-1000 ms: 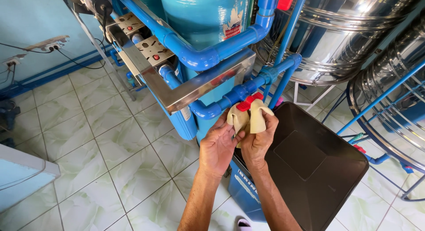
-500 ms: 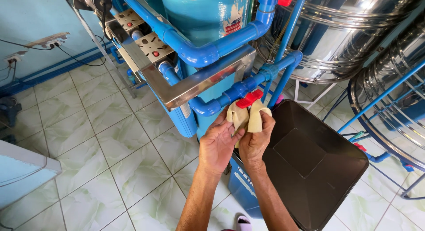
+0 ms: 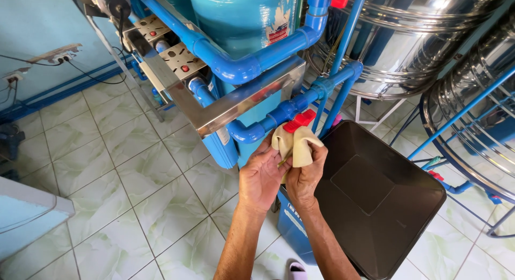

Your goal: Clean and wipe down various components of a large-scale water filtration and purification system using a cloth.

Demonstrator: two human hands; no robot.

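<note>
1. Both hands are raised together in front of the blue pipework, and a pale yellow cloth (image 3: 296, 144) is bunched between them.
2. The left hand (image 3: 263, 175) grips the cloth's left fold with thumb and fingertips, knuckles towards us.
3. The right hand (image 3: 304, 175) is closed on the cloth's right side; the fabric drapes over its fingers.
4. The cloth sits at the fingertips, above both palms, pressed up just under a red valve handle (image 3: 300, 119) on a blue pipe (image 3: 292, 107).
5. Something thin and brownish pokes out between the hands under the cloth; I cannot tell what it is.
6. Just right of the hands stands a black bin (image 3: 375, 199), its rim close by the right wrist.
7. Behind is a teal tank (image 3: 241, 17), with steel tanks (image 3: 424, 38) off to the right, all on a pale green tiled floor (image 3: 107, 172).
</note>
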